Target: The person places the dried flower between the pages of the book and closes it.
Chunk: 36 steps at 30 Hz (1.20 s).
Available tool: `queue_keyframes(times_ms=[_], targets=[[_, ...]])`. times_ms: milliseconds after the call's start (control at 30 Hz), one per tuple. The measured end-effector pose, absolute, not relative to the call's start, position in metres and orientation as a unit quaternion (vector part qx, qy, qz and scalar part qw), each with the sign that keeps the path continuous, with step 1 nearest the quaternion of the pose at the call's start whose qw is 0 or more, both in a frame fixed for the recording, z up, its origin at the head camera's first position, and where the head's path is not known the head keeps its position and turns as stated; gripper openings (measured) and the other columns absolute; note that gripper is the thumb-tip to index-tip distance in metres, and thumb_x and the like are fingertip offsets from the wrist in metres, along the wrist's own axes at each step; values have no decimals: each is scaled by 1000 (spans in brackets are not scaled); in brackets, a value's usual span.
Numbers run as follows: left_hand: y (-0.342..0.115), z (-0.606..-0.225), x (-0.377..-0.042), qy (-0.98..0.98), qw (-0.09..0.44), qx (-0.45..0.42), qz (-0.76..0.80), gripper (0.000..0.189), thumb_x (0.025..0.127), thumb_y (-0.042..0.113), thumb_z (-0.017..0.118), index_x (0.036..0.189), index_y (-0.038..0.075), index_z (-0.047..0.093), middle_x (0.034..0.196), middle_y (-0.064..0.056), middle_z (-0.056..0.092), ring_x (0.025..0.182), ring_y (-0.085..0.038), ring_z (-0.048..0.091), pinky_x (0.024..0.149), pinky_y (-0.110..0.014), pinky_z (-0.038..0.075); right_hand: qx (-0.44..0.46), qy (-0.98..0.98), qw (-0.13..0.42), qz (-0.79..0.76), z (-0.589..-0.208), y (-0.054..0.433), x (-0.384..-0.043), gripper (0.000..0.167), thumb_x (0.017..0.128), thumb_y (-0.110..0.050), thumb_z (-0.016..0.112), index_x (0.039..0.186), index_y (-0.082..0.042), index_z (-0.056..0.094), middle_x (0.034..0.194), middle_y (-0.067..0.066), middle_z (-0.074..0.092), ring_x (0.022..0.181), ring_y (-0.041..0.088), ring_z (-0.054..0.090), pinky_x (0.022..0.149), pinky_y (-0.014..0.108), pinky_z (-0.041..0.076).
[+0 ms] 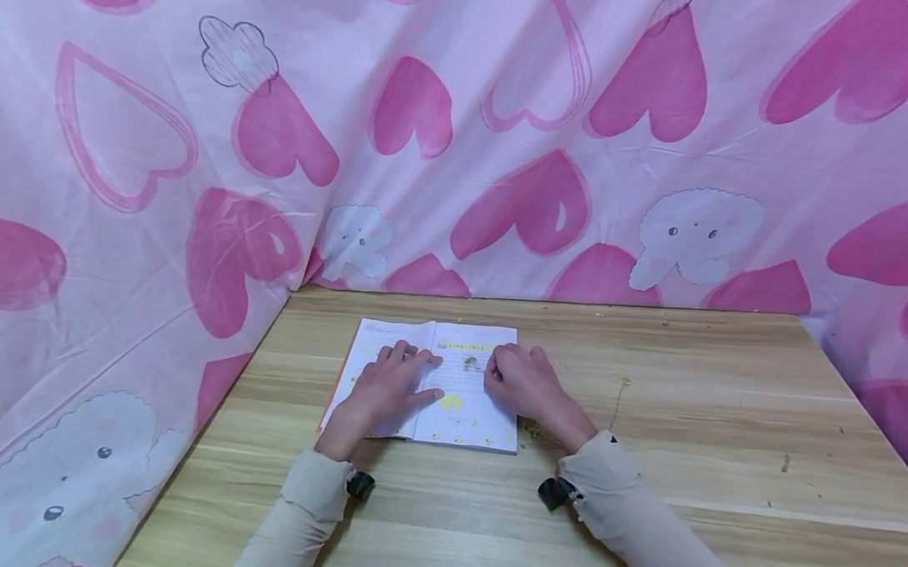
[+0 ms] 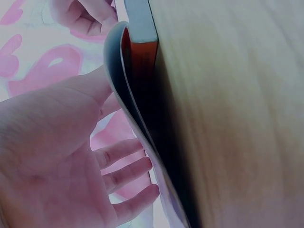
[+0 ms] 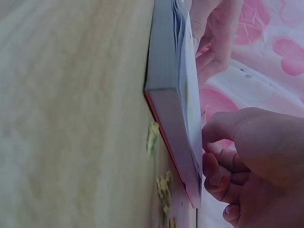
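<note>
An open book (image 1: 459, 438) with white printed pages lies on the wooden table. My left hand (image 1: 390, 386) rests across its left page and the fold, fingers spread, thumb reaching onto the right page. From the left wrist view, the page edge (image 2: 135, 116) bows upward beside the palm. Over the right page my right hand (image 1: 524, 382) has curled fingers, with thumb and forefinger together at the paper. A small dried flower sprig (image 1: 471, 363) shows just left of these fingertips; they seem to pinch its end, which they hide. Its thin tip (image 3: 205, 113) stands up past the thumb.
Yellowish dried plant bits (image 3: 164, 190) lie by the book's near right corner. Another thin dried sprig (image 1: 621, 398) is on the table (image 1: 720, 393) further right, with scattered crumbs. A pink heart-patterned cloth (image 1: 519, 152) hangs behind and along the left side.
</note>
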State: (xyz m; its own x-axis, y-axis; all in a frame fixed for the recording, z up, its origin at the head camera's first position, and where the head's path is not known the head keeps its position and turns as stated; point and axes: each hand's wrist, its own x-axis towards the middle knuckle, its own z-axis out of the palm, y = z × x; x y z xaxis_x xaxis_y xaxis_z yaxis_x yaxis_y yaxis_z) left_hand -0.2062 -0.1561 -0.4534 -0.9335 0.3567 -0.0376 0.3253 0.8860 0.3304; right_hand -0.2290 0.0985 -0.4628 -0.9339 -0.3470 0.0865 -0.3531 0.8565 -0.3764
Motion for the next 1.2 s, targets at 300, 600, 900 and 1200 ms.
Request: queue_keyframes(times_ms=[300,600,900,1200], targets=[[-154,-453,-206,971,53,172,159,57,101,50,75,151,28,61,149,-12,55,134,-35,51,103,-60,54,156,-961,-19,228,-463,97,-230,9,98,-18,71,90,-14,74,82,-4,66,76,13,57,82,37,41],[-154,-454,-206,972,55,169,156,57,101,51,74,152,29,60,151,-12,53,137,-36,50,104,-61,53,174,-959,27,220,-458,121,-234,23,102,-21,71,120,-8,76,114,9,72,100,26,68,87,46,55],[-157,-455,-205,972,50,168,155,57,101,50,74,152,29,60,152,-12,53,137,-37,50,103,-62,53,182,-966,-32,179,-458,136,-242,52,108,-33,66,155,-12,60,167,14,51,153,42,49,115,66,45],[-145,-452,-200,979,52,152,125,57,103,44,73,154,26,56,164,-20,43,149,-46,43,115,-67,45,185,-964,-48,184,-457,143,-244,52,108,-35,65,156,-14,59,169,11,49,155,42,45,120,65,42]])
